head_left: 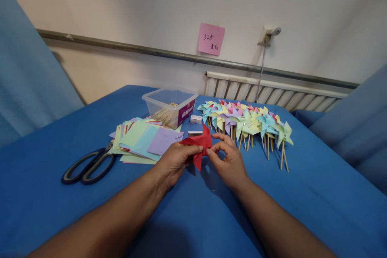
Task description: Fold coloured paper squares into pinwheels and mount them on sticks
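Your left hand [175, 161] and right hand [228, 157] both pinch the red paper pinwheel [199, 143]; it looks light and creases easily, so grip its folded corners.

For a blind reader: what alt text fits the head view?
Both hands, left hand and right hand, fold a red paper over a blue table, between paper sheets with scissors and finished pinwheels.

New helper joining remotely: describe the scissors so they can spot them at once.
On the blue table, look left of the stack of coloured paper squares. The scissors lie flat there, black-handled with large loops, the only dark tool around.
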Available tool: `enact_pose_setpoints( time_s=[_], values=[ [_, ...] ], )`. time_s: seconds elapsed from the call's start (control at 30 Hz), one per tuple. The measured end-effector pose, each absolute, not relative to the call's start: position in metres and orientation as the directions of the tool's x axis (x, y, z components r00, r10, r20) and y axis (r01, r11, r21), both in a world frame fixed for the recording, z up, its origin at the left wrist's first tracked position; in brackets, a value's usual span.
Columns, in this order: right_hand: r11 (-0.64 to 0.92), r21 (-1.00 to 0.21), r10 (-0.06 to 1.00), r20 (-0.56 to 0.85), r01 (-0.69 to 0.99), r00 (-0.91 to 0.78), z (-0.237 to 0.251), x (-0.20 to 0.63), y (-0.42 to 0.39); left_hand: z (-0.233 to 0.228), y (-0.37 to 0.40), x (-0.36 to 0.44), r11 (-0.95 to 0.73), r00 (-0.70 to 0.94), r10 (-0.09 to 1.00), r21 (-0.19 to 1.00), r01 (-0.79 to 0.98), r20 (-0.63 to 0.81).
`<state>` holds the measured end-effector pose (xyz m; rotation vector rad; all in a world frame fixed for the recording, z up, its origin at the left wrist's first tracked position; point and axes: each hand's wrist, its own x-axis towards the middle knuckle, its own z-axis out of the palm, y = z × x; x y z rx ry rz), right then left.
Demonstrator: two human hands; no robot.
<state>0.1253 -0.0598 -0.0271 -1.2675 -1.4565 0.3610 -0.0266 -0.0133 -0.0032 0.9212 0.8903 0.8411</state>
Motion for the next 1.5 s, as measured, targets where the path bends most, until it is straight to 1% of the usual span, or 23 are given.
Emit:
enact_pose_setpoints(
  time_s=[0.23, 0.53, 0.73, 0.97, 1.07, 1.23, 1.37, 1.5],
  values=[
    [0.321, -0.816, 0.851, 0.471, 0.481, 0.23, -0.0295, 0.1247, -0.0583, -0.0003, -0.0148, -0.024, 0.357, 0.37, 0.889, 0.915, -0.19, -0.27],
    [0.3, -0.789, 0.857, 0.469, 0.536, 0.211, -0.0294, 0.1235, -0.0601, -0.005, -0.0158, -0.0243, 0.339, 0.383, 0.888, 0.926, -0.166, -0.256],
    [0.291, -0.83, 0.862, 0.443, 0.475, 0.246, -0.0286, 0.1217, -0.0611, -0.0024, -0.0149, -0.0236, 0.377, 0.347, 0.89, 0.905, -0.197, -0.296],
    [0.269, -0.866, 0.874, 0.404, 0.421, 0.272, -0.0297, 0.1214, -0.0605, -0.0037, -0.0154, -0.0247, 0.387, 0.367, 0.881, 0.902, -0.193, -0.299],
    [0.28, -0.864, 0.873, 0.41, 0.418, 0.263, -0.0302, 0.1216, -0.0602, -0.0044, -0.0135, -0.0247, 0.389, 0.342, 0.89, 0.893, -0.227, -0.301],
    [0.336, -0.837, 0.861, 0.459, 0.431, 0.219, -0.0267, 0.1204, -0.0621, -0.0029, -0.0098, -0.0252, 0.456, 0.33, 0.874, 0.837, -0.301, -0.357],
    [0.369, -0.83, 0.841, 0.49, 0.419, 0.23, -0.0238, 0.1202, -0.0631, -0.002, -0.012, -0.0252, 0.454, 0.367, 0.865, 0.847, -0.278, -0.343],
    [0.353, -0.851, 0.847, 0.467, 0.388, 0.255, -0.0244, 0.1208, -0.062, -0.003, -0.0154, -0.0249, 0.436, 0.41, 0.856, 0.865, -0.248, -0.314]
  ],
)
